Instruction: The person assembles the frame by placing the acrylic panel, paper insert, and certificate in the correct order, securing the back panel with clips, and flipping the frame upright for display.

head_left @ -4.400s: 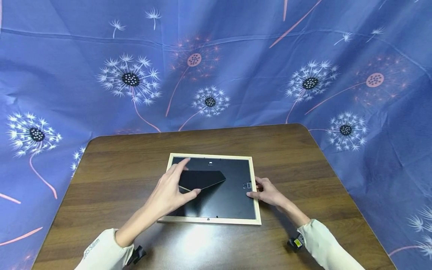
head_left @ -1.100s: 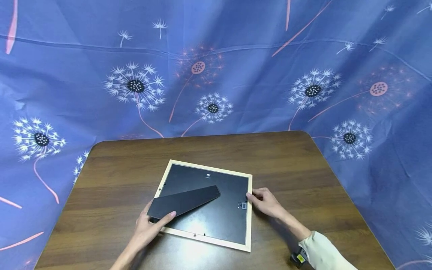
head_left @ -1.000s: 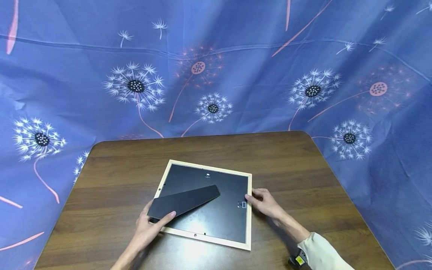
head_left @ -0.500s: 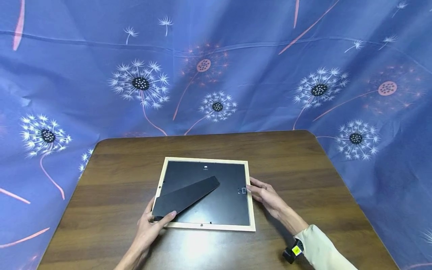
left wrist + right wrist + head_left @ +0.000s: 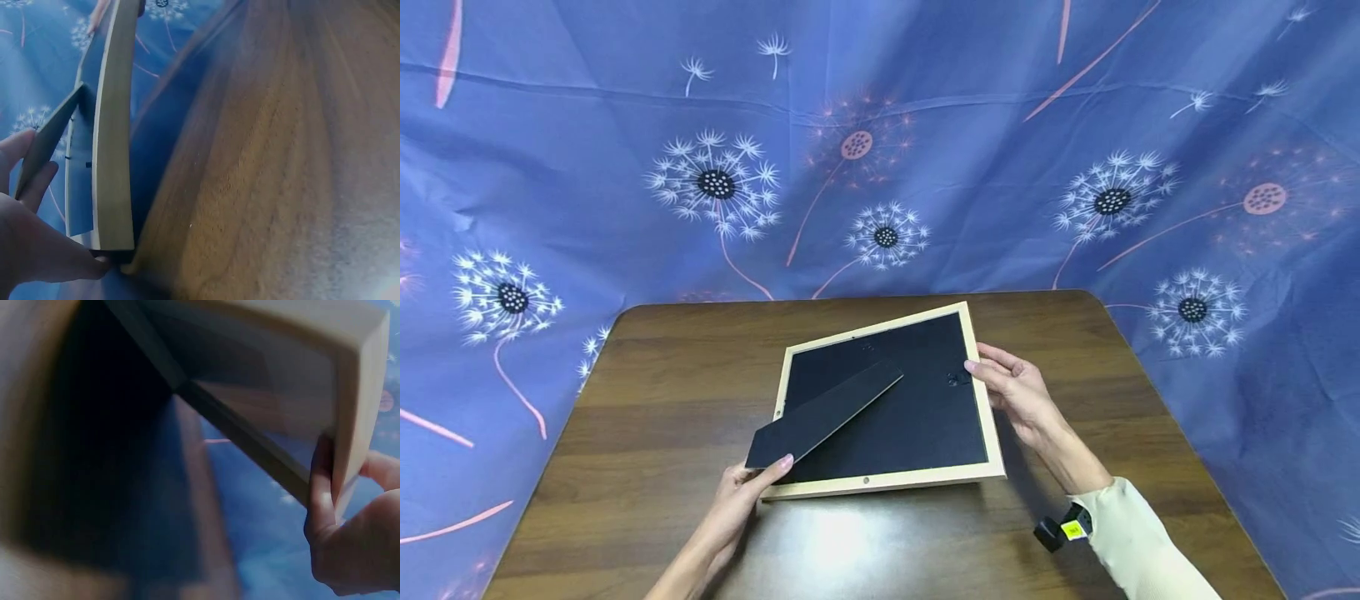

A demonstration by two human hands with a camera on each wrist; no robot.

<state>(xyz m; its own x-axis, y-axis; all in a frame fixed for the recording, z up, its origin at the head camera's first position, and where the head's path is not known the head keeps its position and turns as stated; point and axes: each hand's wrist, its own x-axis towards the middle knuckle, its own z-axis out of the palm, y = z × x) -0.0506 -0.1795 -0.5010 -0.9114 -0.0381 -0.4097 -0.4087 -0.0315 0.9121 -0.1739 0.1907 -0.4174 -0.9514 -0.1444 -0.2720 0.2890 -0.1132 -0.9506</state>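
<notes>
A picture frame (image 5: 925,417) with a pale wooden rim and black backing is turned back side up, its right side raised off the table. My right hand (image 5: 1026,396) grips the right rim, thumb on the back; in the right wrist view, a finger (image 5: 322,481) lies against the glossy front pane (image 5: 294,394). The black easel stand (image 5: 827,417) slants out from the backing. My left hand (image 5: 733,504) pinches its wide end near the lower left corner. In the left wrist view, fingers lie on both sides of the stand (image 5: 47,140), and a fingertip is at the frame's corner.
The brown wooden table (image 5: 685,375) lies under the frame, with its far edge near a blue dandelion-print cloth (image 5: 970,167). A black wrist device (image 5: 1060,532) with a yellow label sits at the right sleeve.
The frame first turned askew, then straightened, and its right side has now risen with my right hand. My left hand moved from above the stand to its wide end.
</notes>
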